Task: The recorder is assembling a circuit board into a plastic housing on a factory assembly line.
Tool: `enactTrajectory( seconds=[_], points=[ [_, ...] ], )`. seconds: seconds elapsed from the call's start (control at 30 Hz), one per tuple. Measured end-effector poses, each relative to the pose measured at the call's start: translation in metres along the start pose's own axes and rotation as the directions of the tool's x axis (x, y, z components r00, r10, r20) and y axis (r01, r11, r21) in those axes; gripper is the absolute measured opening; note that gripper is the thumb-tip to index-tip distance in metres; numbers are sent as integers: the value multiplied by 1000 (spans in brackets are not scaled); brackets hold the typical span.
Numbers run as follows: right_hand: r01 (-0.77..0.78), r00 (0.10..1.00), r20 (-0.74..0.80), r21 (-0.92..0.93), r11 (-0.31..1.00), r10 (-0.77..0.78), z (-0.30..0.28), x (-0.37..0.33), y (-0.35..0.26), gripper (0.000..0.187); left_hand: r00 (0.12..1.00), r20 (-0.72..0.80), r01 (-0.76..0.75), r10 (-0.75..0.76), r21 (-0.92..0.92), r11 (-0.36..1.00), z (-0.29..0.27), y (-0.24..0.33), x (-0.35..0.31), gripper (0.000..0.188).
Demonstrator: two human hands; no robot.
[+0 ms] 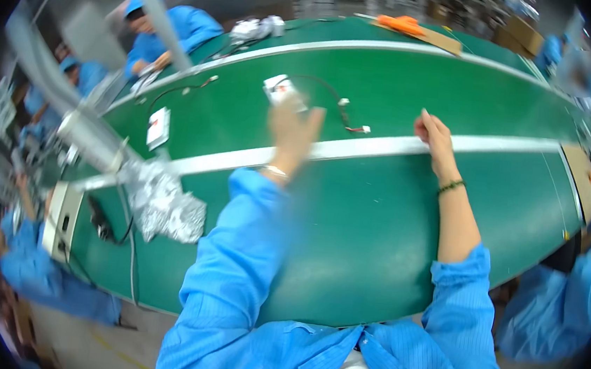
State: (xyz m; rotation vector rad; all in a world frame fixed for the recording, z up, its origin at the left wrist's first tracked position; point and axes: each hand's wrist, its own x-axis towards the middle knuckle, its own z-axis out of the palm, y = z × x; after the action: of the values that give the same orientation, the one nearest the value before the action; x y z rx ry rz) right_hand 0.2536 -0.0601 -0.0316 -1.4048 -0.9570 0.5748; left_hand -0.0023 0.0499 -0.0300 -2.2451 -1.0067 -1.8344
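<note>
My left hand (292, 129), smeared by motion, reaches over the white rail onto the far green belt. It covers the near part of a white, flat battery-like pack (275, 84), and I cannot tell whether it grips it. A dark cable (328, 87) runs from the pack to a small white connector (366, 129), which lies between my two hands. Over the rail to the right is my right hand (436, 135), its fingers curled in and nothing visible in them. A second white pack (159, 129) with a cable lies farther left on the belt.
Crumpled silver bags (164, 201) lie on my near green bench at left, by a metal post (82, 138) and a pale power box (62, 220). Across the belt, a person in blue (171, 33) sits working. Orange material (401, 25) on cardboard lies at the far side.
</note>
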Motion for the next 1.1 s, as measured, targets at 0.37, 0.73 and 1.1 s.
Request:
enactTrajectory(
  seconds=[0.37,0.73,1.1],
  points=[
    [503,853,422,-507,700,-307,48,-24,11,17,550,634,-138,544,-573,808,-15,81,-72,44],
    [446,877,414,-510,736,-245,48,-21,16,18,578,613,-205,539,-531,823,-1,80,-85,49],
    [408,893,392,-495,767,-222,41,-16,18,18,598,590,-155,543,-579,800,4,83,-84,48]
  ],
)
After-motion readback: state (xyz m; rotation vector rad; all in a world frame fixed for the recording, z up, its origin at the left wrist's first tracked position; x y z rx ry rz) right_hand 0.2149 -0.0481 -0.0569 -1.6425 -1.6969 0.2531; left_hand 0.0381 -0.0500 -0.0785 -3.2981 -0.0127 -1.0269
